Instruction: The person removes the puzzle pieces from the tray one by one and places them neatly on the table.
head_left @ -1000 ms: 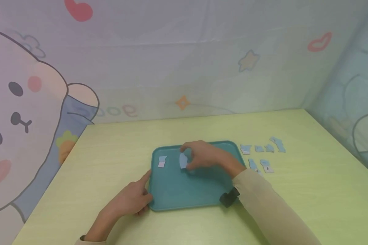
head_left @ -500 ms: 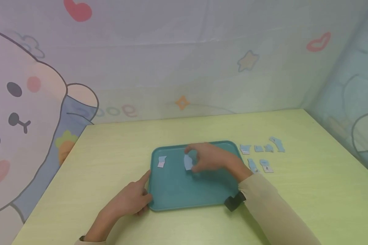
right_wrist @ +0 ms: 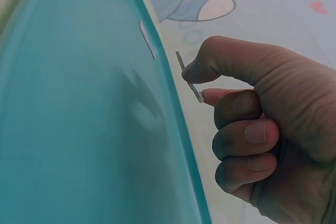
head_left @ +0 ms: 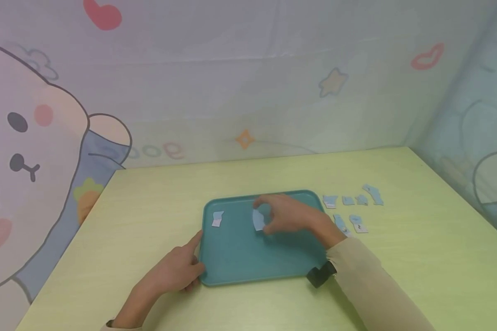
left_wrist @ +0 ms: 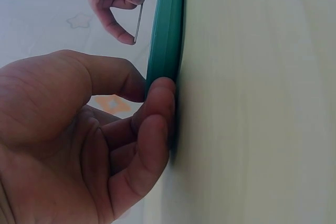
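Note:
In the head view my right hand (head_left: 287, 214) pinches a pale blue jigsaw puzzle piece (head_left: 258, 219) above the teal tray (head_left: 232, 262). The right wrist view shows this puzzle piece (right_wrist: 185, 67) edge-on, between thumb and a fingertip and apart from the tray; its other fingers are curled. A second blue-and-white puzzle piece (head_left: 217, 219) lies flat near the tray's upper left corner. My left hand (head_left: 176, 270) holds the tray's left rim, index finger stretched along it. In the left wrist view the left thumb and curled fingers meet the tray's edge (left_wrist: 167, 30).
Right of the tray, several more puzzle pieces (head_left: 358, 224) lie spread on the pale yellow table (head_left: 418, 257). A dark wrist device (head_left: 320, 275) hangs below the right sleeve, close to the tray's front edge. A printed cloth wall (head_left: 215, 92) stands behind the table.
My right hand has moved slightly right and toward me, with the pinched puzzle piece tilting a little. The left hand and tray stay put.

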